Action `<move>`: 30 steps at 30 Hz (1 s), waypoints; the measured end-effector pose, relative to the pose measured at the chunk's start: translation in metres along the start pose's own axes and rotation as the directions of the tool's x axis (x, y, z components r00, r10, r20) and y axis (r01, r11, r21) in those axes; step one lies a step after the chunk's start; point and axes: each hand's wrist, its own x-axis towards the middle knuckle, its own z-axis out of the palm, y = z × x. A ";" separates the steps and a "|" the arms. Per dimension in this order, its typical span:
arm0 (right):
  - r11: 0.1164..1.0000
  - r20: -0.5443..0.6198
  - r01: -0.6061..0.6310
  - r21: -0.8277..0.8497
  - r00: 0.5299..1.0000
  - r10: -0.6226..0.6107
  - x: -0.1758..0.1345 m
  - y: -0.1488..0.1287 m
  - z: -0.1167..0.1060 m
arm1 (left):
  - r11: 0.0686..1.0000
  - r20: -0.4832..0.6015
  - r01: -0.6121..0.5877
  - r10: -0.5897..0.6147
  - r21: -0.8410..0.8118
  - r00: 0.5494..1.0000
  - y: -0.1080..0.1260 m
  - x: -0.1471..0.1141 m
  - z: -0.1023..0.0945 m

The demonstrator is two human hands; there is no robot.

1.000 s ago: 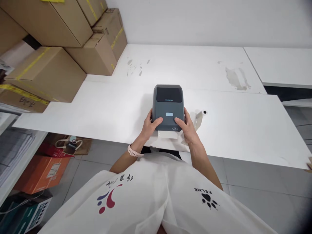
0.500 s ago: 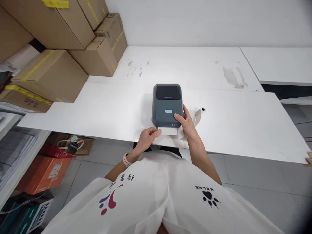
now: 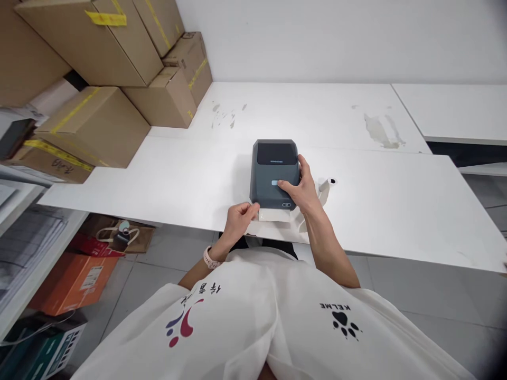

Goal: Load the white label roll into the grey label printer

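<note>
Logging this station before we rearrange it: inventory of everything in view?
Printer: one, dark grey-blue, centre table
Paper strip: one, white, printer's front
Paper roll: one, white, right of printer
Cardboard boxes: at least six, brown, left
Tabletops: at least two, white, centre and far right
Shelf: at least one, white, left
Orange box: one, lower left
Teal box: one, bottom left
Wall: one, white, behind
Floor: grey, below
Wristband: one, pink, left wrist
Shirt: one, white, bottom
Left hand: one, bare, printer's front-left corner
Right hand: one, bare, printer's right side
</note>
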 end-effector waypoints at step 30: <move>0.769 -0.155 0.471 -0.432 0.801 -0.578 0.125 -0.074 -0.024 | 0.963 0.020 0.007 -0.012 0.271 1.000 0.013 0.131 0.012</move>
